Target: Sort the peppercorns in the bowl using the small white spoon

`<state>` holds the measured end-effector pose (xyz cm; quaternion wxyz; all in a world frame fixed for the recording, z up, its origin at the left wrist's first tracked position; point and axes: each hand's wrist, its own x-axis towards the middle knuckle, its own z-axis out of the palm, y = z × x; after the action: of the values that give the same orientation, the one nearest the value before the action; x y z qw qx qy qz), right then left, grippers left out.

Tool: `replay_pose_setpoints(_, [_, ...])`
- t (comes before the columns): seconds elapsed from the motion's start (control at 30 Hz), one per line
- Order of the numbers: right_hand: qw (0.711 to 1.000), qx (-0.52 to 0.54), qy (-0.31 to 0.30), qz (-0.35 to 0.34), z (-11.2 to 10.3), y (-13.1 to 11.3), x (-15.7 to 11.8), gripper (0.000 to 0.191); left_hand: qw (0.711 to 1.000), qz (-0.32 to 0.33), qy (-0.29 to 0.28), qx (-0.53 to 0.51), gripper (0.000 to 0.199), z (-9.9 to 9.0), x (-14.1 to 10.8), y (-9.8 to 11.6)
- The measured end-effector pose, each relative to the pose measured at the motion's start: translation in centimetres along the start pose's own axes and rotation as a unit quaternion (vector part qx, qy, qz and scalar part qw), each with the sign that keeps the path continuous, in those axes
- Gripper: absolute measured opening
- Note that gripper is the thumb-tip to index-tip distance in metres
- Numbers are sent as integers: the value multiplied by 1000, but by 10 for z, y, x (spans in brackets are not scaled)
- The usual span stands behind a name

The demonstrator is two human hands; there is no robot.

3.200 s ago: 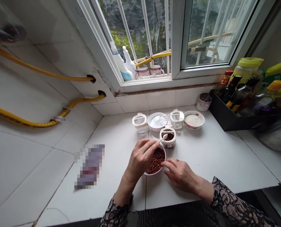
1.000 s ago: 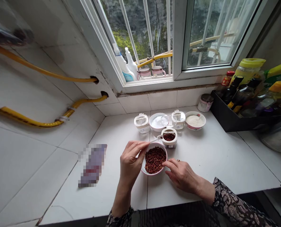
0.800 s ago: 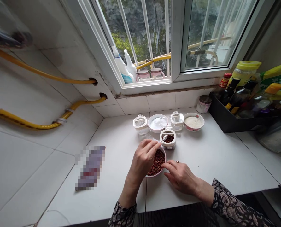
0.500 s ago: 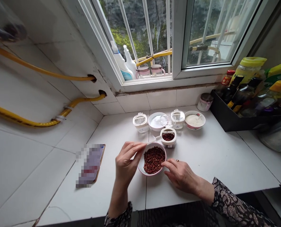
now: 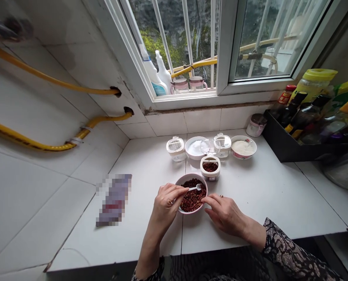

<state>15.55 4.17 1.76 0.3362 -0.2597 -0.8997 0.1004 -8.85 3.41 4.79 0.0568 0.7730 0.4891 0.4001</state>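
A small white spoon (image 5: 195, 188) is pinched between the fingertips of my left hand (image 5: 169, 199), its head over the reddish-brown peppercorns (image 5: 191, 202) in a bowl. My right hand (image 5: 226, 214) has thumb and fingers closed on the right rim of this white bowl (image 5: 188, 212). Just behind the bowl stands a small clear seasoning jar (image 5: 210, 168), its lid raised, with the same peppercorns inside. Farther back are a bowl of white grains (image 5: 196, 148), a patterned bowl of off-white powder (image 5: 243, 147) and two clear jars, one left (image 5: 176, 148) and one right (image 5: 222, 143).
A pixelated phone-like object (image 5: 113, 201) lies at the left of the white tiled counter (image 5: 141, 156). At the right, a black box (image 5: 282, 142) holds several bottles, with a dark-lidded jar (image 5: 256, 125) beside it. Yellow pipes (image 5: 94, 125) run along the left wall.
My left hand has brought the spoon from beside the seasoning jar back over the bowl of peppercorns. My right hand stays at the bowl's rim. The view has shifted slightly.
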Motion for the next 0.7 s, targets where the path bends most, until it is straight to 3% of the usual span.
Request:
replay_pose_setpoints(0.3, [1000,-8,18,-10,-1,-2,3,27,994,-62,61,-70,14,-12,-12,-1])
replay_pose_setpoints(0.7, [1000,-15,18,-11,-1,-2,3,27,995,-67,64,-40,14,-13,-14,-3])
